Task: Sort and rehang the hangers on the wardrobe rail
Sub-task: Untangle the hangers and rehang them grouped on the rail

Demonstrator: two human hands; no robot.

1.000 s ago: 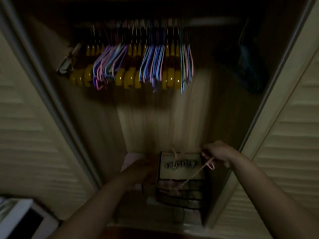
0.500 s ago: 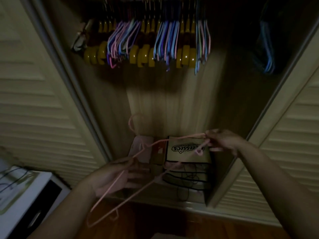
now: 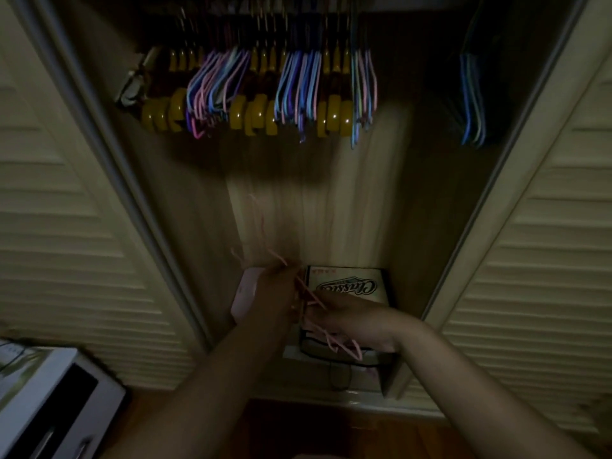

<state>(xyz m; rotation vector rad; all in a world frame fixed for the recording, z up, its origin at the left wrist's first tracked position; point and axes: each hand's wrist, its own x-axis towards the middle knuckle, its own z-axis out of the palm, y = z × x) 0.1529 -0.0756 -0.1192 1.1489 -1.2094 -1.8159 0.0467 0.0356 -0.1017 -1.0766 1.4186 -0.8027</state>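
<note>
Pink hanger [image 3: 309, 298] between both hands' fingers [image 3: 291, 276]

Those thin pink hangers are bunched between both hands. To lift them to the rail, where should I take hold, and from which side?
Probably near the top, where the wires converge. The pink hangers are thin and blurred, pinched between the left hand and right hand, loose ends trailing below. A grip from the front, just under the hooks, would leave these free for the rail. The hooks themselves are too blurred to place.

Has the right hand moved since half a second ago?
Yes. The right hand came left across the Classics box to meet the left hand on the pink hanger.
</note>
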